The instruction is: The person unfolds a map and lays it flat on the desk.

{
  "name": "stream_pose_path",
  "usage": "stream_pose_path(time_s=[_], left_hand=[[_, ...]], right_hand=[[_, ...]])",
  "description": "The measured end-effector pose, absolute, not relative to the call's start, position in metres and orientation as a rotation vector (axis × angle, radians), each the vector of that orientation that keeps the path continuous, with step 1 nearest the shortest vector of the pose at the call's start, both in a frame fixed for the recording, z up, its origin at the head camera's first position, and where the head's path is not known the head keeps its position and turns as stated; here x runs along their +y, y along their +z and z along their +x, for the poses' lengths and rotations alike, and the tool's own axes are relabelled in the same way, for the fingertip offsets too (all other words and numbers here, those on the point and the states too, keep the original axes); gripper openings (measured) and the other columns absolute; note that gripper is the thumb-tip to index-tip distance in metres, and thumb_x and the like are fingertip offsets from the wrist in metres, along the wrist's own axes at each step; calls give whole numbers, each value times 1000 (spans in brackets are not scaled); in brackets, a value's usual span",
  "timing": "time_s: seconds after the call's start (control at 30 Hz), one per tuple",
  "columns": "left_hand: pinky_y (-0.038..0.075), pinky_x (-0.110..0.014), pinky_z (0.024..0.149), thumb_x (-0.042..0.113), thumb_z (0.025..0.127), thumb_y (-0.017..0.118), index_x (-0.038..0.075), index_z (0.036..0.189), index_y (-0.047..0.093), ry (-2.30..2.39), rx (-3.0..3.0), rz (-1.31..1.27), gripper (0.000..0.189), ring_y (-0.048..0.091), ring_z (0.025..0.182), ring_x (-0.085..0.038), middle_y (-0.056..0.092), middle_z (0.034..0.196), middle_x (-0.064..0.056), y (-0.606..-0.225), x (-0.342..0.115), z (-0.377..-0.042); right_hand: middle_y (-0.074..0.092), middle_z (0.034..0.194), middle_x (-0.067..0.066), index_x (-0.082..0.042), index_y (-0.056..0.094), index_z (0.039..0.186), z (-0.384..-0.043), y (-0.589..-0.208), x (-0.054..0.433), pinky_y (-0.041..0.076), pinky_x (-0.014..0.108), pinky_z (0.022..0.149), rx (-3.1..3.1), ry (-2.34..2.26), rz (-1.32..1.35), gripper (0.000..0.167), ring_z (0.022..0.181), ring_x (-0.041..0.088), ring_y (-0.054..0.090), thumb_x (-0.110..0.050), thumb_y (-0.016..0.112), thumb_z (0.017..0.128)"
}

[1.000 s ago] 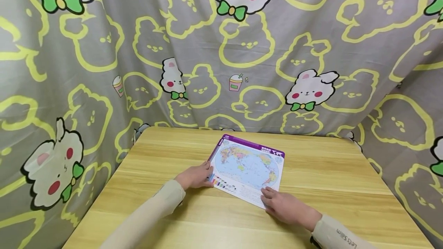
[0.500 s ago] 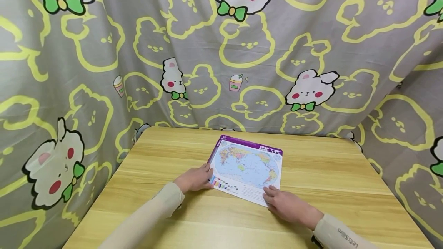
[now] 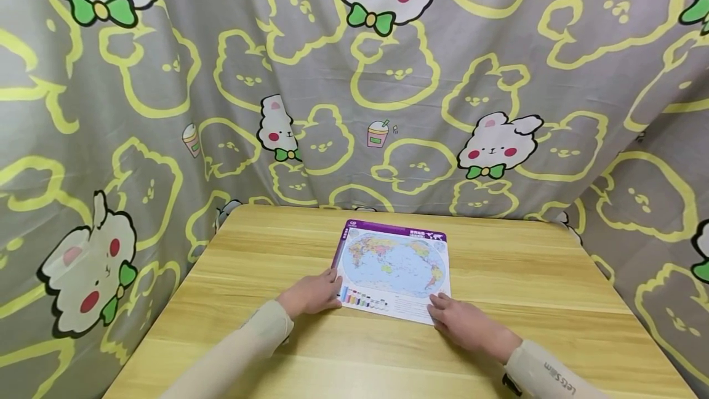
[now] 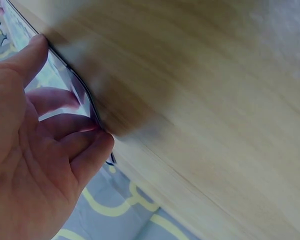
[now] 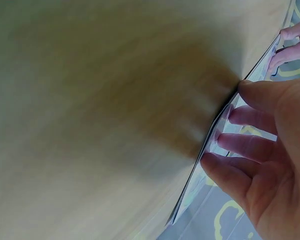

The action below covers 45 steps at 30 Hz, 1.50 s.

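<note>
A thin world map sheet with a purple top border lies on the wooden table, slightly turned. My left hand touches its front left corner. In the left wrist view, the thumb and fingertips of my left hand meet the edge of the sheet, fingers loosely bent. Over at the front right corner, my right hand rests its fingertips on the sheet. The right wrist view shows the fingers of my right hand spread and relaxed along the edge of the sheet.
The wooden table extends on both sides and in front of the sheet. A grey curtain with rabbit prints hangs behind the table and along both sides.
The map sheet has turned counter-clockwise, its front edge now more level in the head view. My right hand has shifted slightly right and away from me; the left hand came slightly nearer.
</note>
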<state>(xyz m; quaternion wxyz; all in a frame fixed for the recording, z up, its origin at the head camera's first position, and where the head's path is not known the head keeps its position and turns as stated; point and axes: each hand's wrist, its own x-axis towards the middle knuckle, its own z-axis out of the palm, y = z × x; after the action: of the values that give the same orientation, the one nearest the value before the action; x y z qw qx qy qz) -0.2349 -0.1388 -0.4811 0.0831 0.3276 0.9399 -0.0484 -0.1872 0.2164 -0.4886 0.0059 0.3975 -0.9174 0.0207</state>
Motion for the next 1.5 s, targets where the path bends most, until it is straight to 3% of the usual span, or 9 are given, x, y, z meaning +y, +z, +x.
stream_pose_path(time_s=[0.5,1.1,1.5], left_hand=[[44,-38,99,44,97,49,3,136,49,-303,2818,1051,57,42,130,-29,43,141,-20,-483,-136,-227],[43,-37,100,43,97,49,2,136,49,-310,2837,1022,57,41,131,-28,44,141,-19,-483,-127,-218],[42,-37,101,43,96,51,0,135,50,-312,2841,984,58,41,131,-27,45,141,-17,-478,-121,-211]], right_hand=[[58,118,27,7,62,108,-199,-494,224,52,49,83,-2854,77,1156,30,106,43,58,-15,65,89],[60,108,26,4,61,94,-211,-494,232,54,47,78,-2814,76,1134,19,99,40,62,-12,68,86],[59,110,29,6,61,95,-218,-489,232,52,48,80,-2887,87,1082,20,100,41,61,-12,66,87]])
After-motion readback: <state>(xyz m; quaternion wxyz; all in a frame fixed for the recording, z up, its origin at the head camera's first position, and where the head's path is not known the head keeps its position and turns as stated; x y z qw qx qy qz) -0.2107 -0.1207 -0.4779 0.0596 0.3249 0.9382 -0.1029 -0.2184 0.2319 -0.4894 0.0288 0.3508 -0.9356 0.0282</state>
